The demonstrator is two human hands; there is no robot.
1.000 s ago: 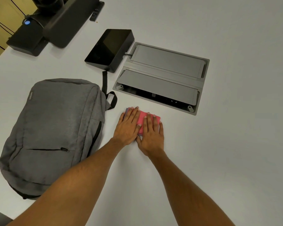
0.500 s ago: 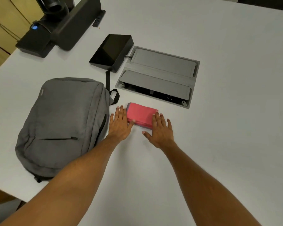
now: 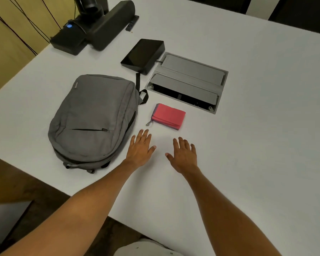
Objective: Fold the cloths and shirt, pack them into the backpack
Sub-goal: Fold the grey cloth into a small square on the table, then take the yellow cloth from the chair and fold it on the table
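White counter [image 3: 248, 145]. Folded pink cloth [image 3: 168, 116] at 3 o'clock of closed backpack [image 3: 94, 117]. Left hand [image 3: 140, 148], right hand [image 3: 184, 157] spread flat, empty. Risk: stack unfolding when lifted; bag looks zipped.

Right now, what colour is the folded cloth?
Pink on top, with purple layers beneath; seen in the head view.
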